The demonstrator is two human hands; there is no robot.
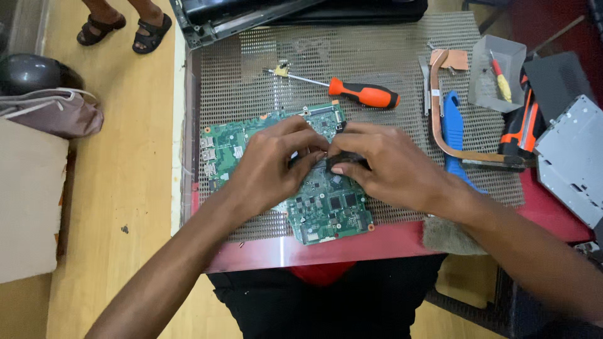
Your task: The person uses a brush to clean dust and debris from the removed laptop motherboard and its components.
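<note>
A green circuit board (pixel 330 210) lies flat on a grey perforated mat (pixel 251 75) over a red table. Both hands rest on top of the board's middle. My left hand (pixel 273 166) and my right hand (pixel 383 166) meet fingertip to fingertip, pinching a small black part (pixel 344 162) that sits on the board. How the part is attached is hidden by the fingers.
An orange-handled screwdriver (pixel 352 91) lies beyond the board. To the right are a copper heat pipe (pixel 440 135), a blue tool (pixel 452 129), a grey tray (pixel 499 72) and a metal drive casing (pixel 575 157). An opened laptop shell (pixel 239 16) lies at the back. Another person's sandalled feet (pixel 122 28) stand at the far left.
</note>
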